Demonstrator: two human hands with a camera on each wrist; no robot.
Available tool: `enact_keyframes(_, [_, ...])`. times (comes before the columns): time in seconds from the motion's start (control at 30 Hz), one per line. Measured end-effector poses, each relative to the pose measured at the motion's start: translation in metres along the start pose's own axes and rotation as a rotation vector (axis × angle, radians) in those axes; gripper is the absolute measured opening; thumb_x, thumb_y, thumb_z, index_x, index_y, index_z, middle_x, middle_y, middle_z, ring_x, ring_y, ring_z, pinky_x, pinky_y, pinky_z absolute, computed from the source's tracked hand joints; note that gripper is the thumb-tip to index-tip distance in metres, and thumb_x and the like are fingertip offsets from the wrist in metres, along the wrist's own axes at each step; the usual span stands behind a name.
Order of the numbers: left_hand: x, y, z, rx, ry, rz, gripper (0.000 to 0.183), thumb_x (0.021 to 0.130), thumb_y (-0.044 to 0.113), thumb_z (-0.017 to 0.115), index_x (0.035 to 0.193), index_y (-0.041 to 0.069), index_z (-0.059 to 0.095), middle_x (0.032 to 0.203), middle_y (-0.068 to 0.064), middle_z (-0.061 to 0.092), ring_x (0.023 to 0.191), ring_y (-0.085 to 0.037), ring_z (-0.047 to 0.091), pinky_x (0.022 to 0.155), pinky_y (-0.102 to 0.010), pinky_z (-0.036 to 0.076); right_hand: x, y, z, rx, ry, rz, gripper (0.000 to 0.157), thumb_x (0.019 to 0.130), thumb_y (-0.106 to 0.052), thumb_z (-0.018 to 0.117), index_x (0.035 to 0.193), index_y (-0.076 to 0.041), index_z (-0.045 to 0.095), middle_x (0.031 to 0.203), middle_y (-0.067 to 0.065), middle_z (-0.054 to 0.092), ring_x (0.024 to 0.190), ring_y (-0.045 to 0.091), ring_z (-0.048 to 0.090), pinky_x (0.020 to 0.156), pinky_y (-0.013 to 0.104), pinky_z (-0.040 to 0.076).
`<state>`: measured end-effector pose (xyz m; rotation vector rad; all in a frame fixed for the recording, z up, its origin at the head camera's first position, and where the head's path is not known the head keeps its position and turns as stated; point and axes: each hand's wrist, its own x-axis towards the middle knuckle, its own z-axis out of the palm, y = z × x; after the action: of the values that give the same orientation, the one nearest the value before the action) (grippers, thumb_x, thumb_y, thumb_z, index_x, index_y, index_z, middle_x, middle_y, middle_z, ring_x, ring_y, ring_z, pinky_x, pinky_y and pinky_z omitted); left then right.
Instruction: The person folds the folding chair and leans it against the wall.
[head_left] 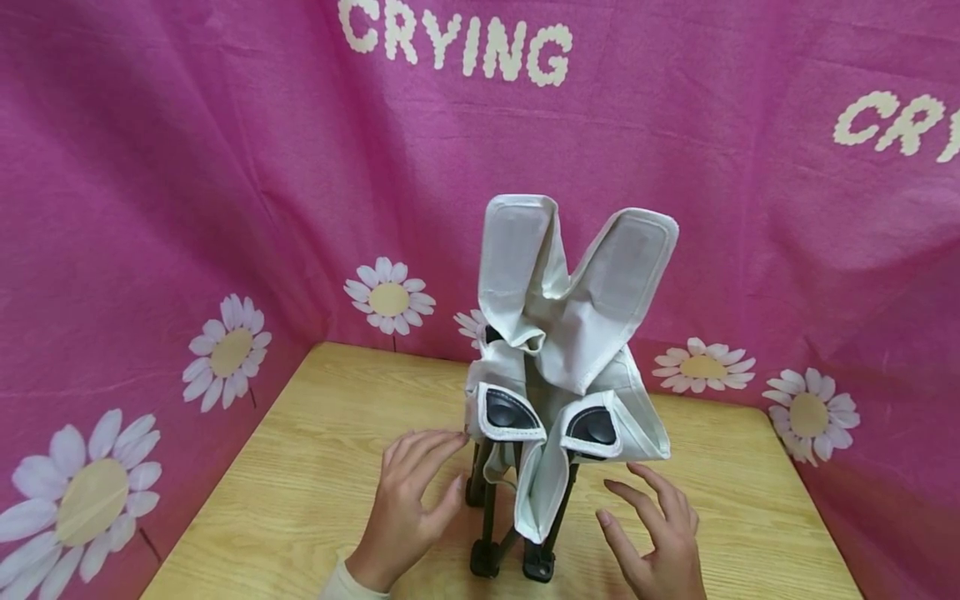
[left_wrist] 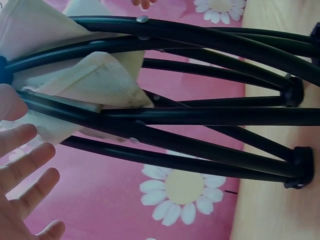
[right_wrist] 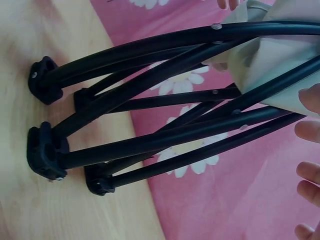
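A folding camp chair (head_left: 577,342) with white fabric and a black tube frame stands partly folded on the table. Two stiff fabric flaps rise at its top, and black corner patches (head_left: 510,411) face me. My left hand (head_left: 412,492) is at the chair's left side, fingers extended; whether its fingertips touch the fabric I cannot tell. On the other side my right hand (head_left: 660,533) is spread, apart from the chair and holding nothing. Crossed black legs (left_wrist: 210,116) fill the left wrist view. Black plastic feet (right_wrist: 47,150) rest on the wood in the right wrist view.
The wooden table (head_left: 300,467) has a light grain. Behind it and along both sides hangs a pink cloth (head_left: 225,167) printed with daisies and pale lettering, close to the table's back edge.
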<state>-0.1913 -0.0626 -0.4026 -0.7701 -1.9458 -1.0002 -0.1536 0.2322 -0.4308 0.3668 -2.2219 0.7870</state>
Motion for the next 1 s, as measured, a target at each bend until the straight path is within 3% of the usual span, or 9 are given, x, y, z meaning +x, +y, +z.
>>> enact_keyframes(0.3, [-0.014, -0.005, 0.006, 0.029, -0.063, -0.035, 0.042, 0.073, 0.013, 0.064, 0.115, 0.012, 0.06, 0.113, -0.001, 0.059, 0.104, -0.02, 0.051, 0.088, -0.051, 0.03, -0.011, 0.004, 0.007, 0.002, -0.069, 0.063, 0.036, 0.066, -0.018, 0.078, 0.101, -0.02, 0.068, 0.123, 0.004, 0.051, 0.107, 0.023, 0.043, 0.076, 0.046, 0.024])
enact_keyframes(0.5, [-0.024, -0.009, 0.009, 0.059, -0.123, -0.069, 0.039, 0.076, 0.018, 0.065, 0.115, 0.014, 0.061, 0.114, 0.003, 0.058, 0.105, -0.017, 0.05, 0.089, -0.047, 0.03, -0.016, 0.008, 0.013, 0.003, -0.083, 0.059, 0.034, 0.067, -0.019, 0.078, 0.1, -0.019, 0.068, 0.122, 0.005, 0.052, 0.107, 0.024, 0.043, 0.076, 0.047, 0.025])
enact_keyframes(1.0, [-0.044, -0.012, 0.018, 0.102, -0.177, -0.075, 0.041, 0.072, 0.025, 0.071, 0.111, 0.016, 0.062, 0.112, 0.003, 0.058, 0.102, -0.015, 0.05, 0.084, -0.04, 0.033, -0.035, 0.013, 0.026, 0.002, -0.12, 0.085, 0.035, 0.068, -0.022, 0.078, 0.101, -0.021, 0.067, 0.12, 0.006, 0.053, 0.104, 0.022, 0.044, 0.074, 0.045, 0.024])
